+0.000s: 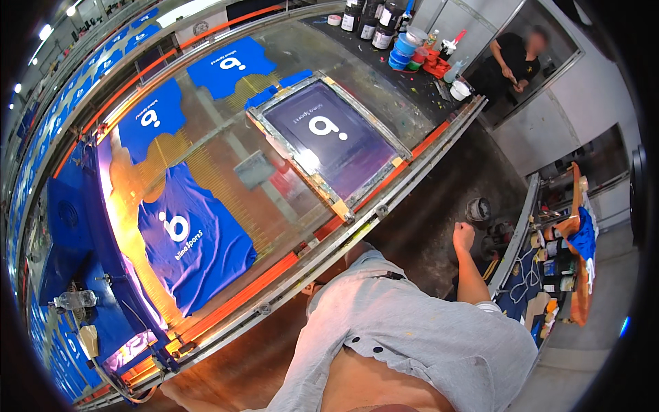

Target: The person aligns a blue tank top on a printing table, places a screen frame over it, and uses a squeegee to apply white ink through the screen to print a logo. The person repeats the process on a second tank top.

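My right hand (464,237) hangs over the dark floor beside a metal bucket (478,209), fingers curled into a fist with nothing visible in them. My left hand is not clear; only some skin shows at the lower-left edge. Before me, blue shirt pieces with white prints (206,254) lie on a long printing table (268,199), the nearest one wrinkled. A framed screen (329,130) with a white print rests at the table's right part. An orange rail (274,275) runs along the near edge, and a lit blue machine (68,213) stands at the left.
Ink tubs (401,51) and bottles stand on the table's far-right end. A person in dark clothes (511,62) stands in a doorway at upper right, hands together. A cluttered cart (549,268) with cans and cloths stands to my right. Rows of printed blue pieces (96,48) extend behind.
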### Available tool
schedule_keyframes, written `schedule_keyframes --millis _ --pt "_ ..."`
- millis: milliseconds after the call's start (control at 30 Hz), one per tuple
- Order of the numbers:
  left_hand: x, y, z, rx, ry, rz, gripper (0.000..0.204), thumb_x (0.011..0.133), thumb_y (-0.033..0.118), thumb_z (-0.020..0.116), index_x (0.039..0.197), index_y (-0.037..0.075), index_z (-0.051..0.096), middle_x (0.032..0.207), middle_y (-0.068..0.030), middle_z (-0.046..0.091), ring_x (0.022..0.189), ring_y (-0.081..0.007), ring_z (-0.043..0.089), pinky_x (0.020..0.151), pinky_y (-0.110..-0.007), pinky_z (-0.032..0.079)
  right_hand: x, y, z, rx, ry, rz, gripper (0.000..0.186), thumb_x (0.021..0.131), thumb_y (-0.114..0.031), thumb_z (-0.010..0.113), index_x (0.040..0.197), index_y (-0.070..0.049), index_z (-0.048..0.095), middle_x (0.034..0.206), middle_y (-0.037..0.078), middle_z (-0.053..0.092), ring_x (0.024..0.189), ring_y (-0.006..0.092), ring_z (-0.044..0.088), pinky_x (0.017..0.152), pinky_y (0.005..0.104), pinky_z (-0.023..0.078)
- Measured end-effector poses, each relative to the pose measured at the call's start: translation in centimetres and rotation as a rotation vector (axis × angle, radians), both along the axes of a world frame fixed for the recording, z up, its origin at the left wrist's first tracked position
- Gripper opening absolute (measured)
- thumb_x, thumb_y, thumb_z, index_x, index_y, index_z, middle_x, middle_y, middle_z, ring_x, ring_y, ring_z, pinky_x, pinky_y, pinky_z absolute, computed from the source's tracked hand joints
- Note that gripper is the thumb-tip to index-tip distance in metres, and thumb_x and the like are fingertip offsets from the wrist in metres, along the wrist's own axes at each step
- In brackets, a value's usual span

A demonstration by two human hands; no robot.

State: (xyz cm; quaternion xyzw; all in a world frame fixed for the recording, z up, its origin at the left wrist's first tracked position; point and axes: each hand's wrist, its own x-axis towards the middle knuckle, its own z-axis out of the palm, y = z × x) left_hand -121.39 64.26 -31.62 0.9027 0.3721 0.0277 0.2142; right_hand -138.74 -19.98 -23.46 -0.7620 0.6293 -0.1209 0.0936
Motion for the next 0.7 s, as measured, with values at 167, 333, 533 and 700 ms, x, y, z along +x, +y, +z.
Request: schedule_keyframes --millis 167,333,533,700 --pt "-2.2 -10.1 -1.2 -0.248 0.133 -0.139 0.034 0.086 0.02 0.053 0.106 0.003 0.075 0.091 -0.0181 0.074 0.08 -0.0327 0.069 0.073 -0.042 0.055 -3.3 -0.6 -2.2 0.104 0.169 -0.056 0.034 0.09 -0.038 0.06 0.098 -0.007 0.074 0.104 0.019 0.071 0.101 0.0411 0.067 0.087 0.0503 0.053" --pt "2.8 -19.7 -1.9 -0.42 0.228 -0.494 0.035 0.084 0.016 0.052 0.106 0.002 0.075 0.088 -0.0176 0.074 0.077 -0.0313 0.068 0.071 -0.042 0.054 8.5 -3.9 -3.5 0.135 0.056 0.163 0.034 0.094 -0.036 0.053 0.095 -0.009 0.075 0.105 0.018 0.071 0.097 0.0407 0.068 0.087 0.0504 0.055" --pt "12.0 -42.6 5.3 -0.299 -0.138 -0.888 0.035 0.082 0.011 0.051 0.106 0.001 0.075 0.084 -0.017 0.073 0.073 -0.0295 0.067 0.069 -0.041 0.053 14.1 -5.2 -4.1 0.052 -0.404 0.537 0.021 0.089 -0.025 0.061 0.088 -0.009 0.074 0.093 0.016 0.072 0.091 0.0377 0.067 0.078 0.0497 0.054" --pt "24.0 -55.2 10.6 -0.099 -0.442 -1.158 0.032 0.087 0.013 0.057 0.112 -0.002 0.071 0.089 -0.0165 0.074 0.076 -0.0283 0.068 0.071 -0.037 0.054 5.9 -9.3 -7.3 0.268 -0.494 0.218 0.022 0.091 -0.026 0.059 0.091 -0.009 0.074 0.094 0.016 0.072 0.092 0.0369 0.068 0.079 0.0499 0.053"
